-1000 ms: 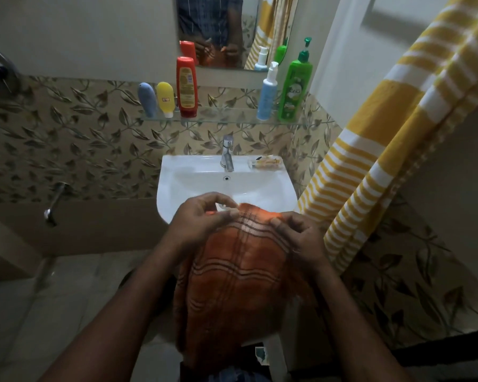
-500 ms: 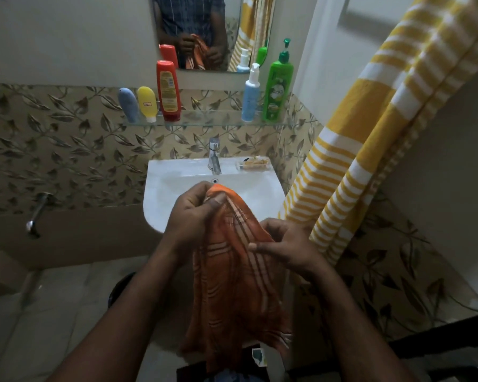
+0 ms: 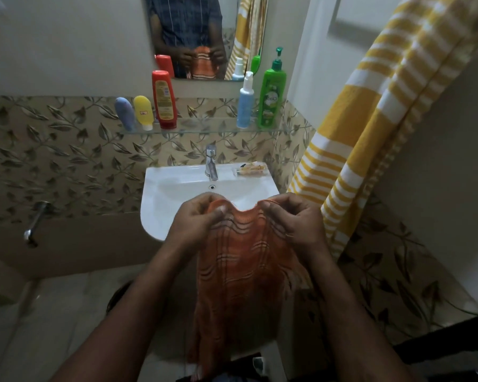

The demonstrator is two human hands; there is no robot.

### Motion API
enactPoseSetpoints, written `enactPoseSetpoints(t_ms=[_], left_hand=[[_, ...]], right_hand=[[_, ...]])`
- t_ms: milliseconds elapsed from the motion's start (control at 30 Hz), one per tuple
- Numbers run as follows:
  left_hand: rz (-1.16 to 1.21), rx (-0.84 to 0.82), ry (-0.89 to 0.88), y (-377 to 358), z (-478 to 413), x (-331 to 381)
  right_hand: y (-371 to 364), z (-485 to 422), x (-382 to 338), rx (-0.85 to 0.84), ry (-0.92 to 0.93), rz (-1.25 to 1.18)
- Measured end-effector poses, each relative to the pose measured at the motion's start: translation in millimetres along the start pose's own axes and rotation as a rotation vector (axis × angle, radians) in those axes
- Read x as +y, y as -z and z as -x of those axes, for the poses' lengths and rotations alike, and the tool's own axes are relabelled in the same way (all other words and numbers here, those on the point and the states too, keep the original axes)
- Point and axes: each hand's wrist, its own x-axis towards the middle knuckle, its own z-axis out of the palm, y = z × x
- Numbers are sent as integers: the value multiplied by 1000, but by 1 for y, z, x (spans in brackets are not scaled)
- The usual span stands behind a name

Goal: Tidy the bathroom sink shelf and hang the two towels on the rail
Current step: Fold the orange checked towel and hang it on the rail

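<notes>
The left hand (image 3: 198, 216) and right hand (image 3: 295, 219) each pinch the top edge of the orange towel (image 3: 240, 271), which hangs down near the sink (image 3: 155, 205). The yellow striped towel (image 3: 370, 128) hangs at the right. Five bottles stand on the glass shelf (image 3: 204, 128), far beyond the sink

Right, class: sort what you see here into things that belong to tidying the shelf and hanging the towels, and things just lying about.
Part of the job: orange towel, pinched by left hand and right hand; yellow-striped towel; glass shelf; red bottle; green pump bottle; blue spray bottle; yellow tube; grey-blue tube.
Just there: sink; tap; packet on the sink rim; mirror; wall spout.
</notes>
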Motion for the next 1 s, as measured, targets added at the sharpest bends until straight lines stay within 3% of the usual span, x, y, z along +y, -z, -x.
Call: enactPoseSetpoints(t_ms=[67,133,267,533,733,867,1000], left_hand=[[115,180,3,11,-4,3],[110,258,-21,24,-10,5],[53,163,-50,20,-9,12],[67,166,-52,11,-8,13],[-35,256,-100,3,-11,10],[-114,302,-115,1,-11,11],[-133,182,-115,-5,-4,15]], right_hand=[[16,-7,0,3,8,99],[30,-10,1,-57,-6,197],[40,-12,4,-58,-19,183],[23,-14,1,74,-78,-113],[-3,-10,3,122,1,115],[-6,-3,-6,-48,66,287],[-16,1,-9,-223,170,497]])
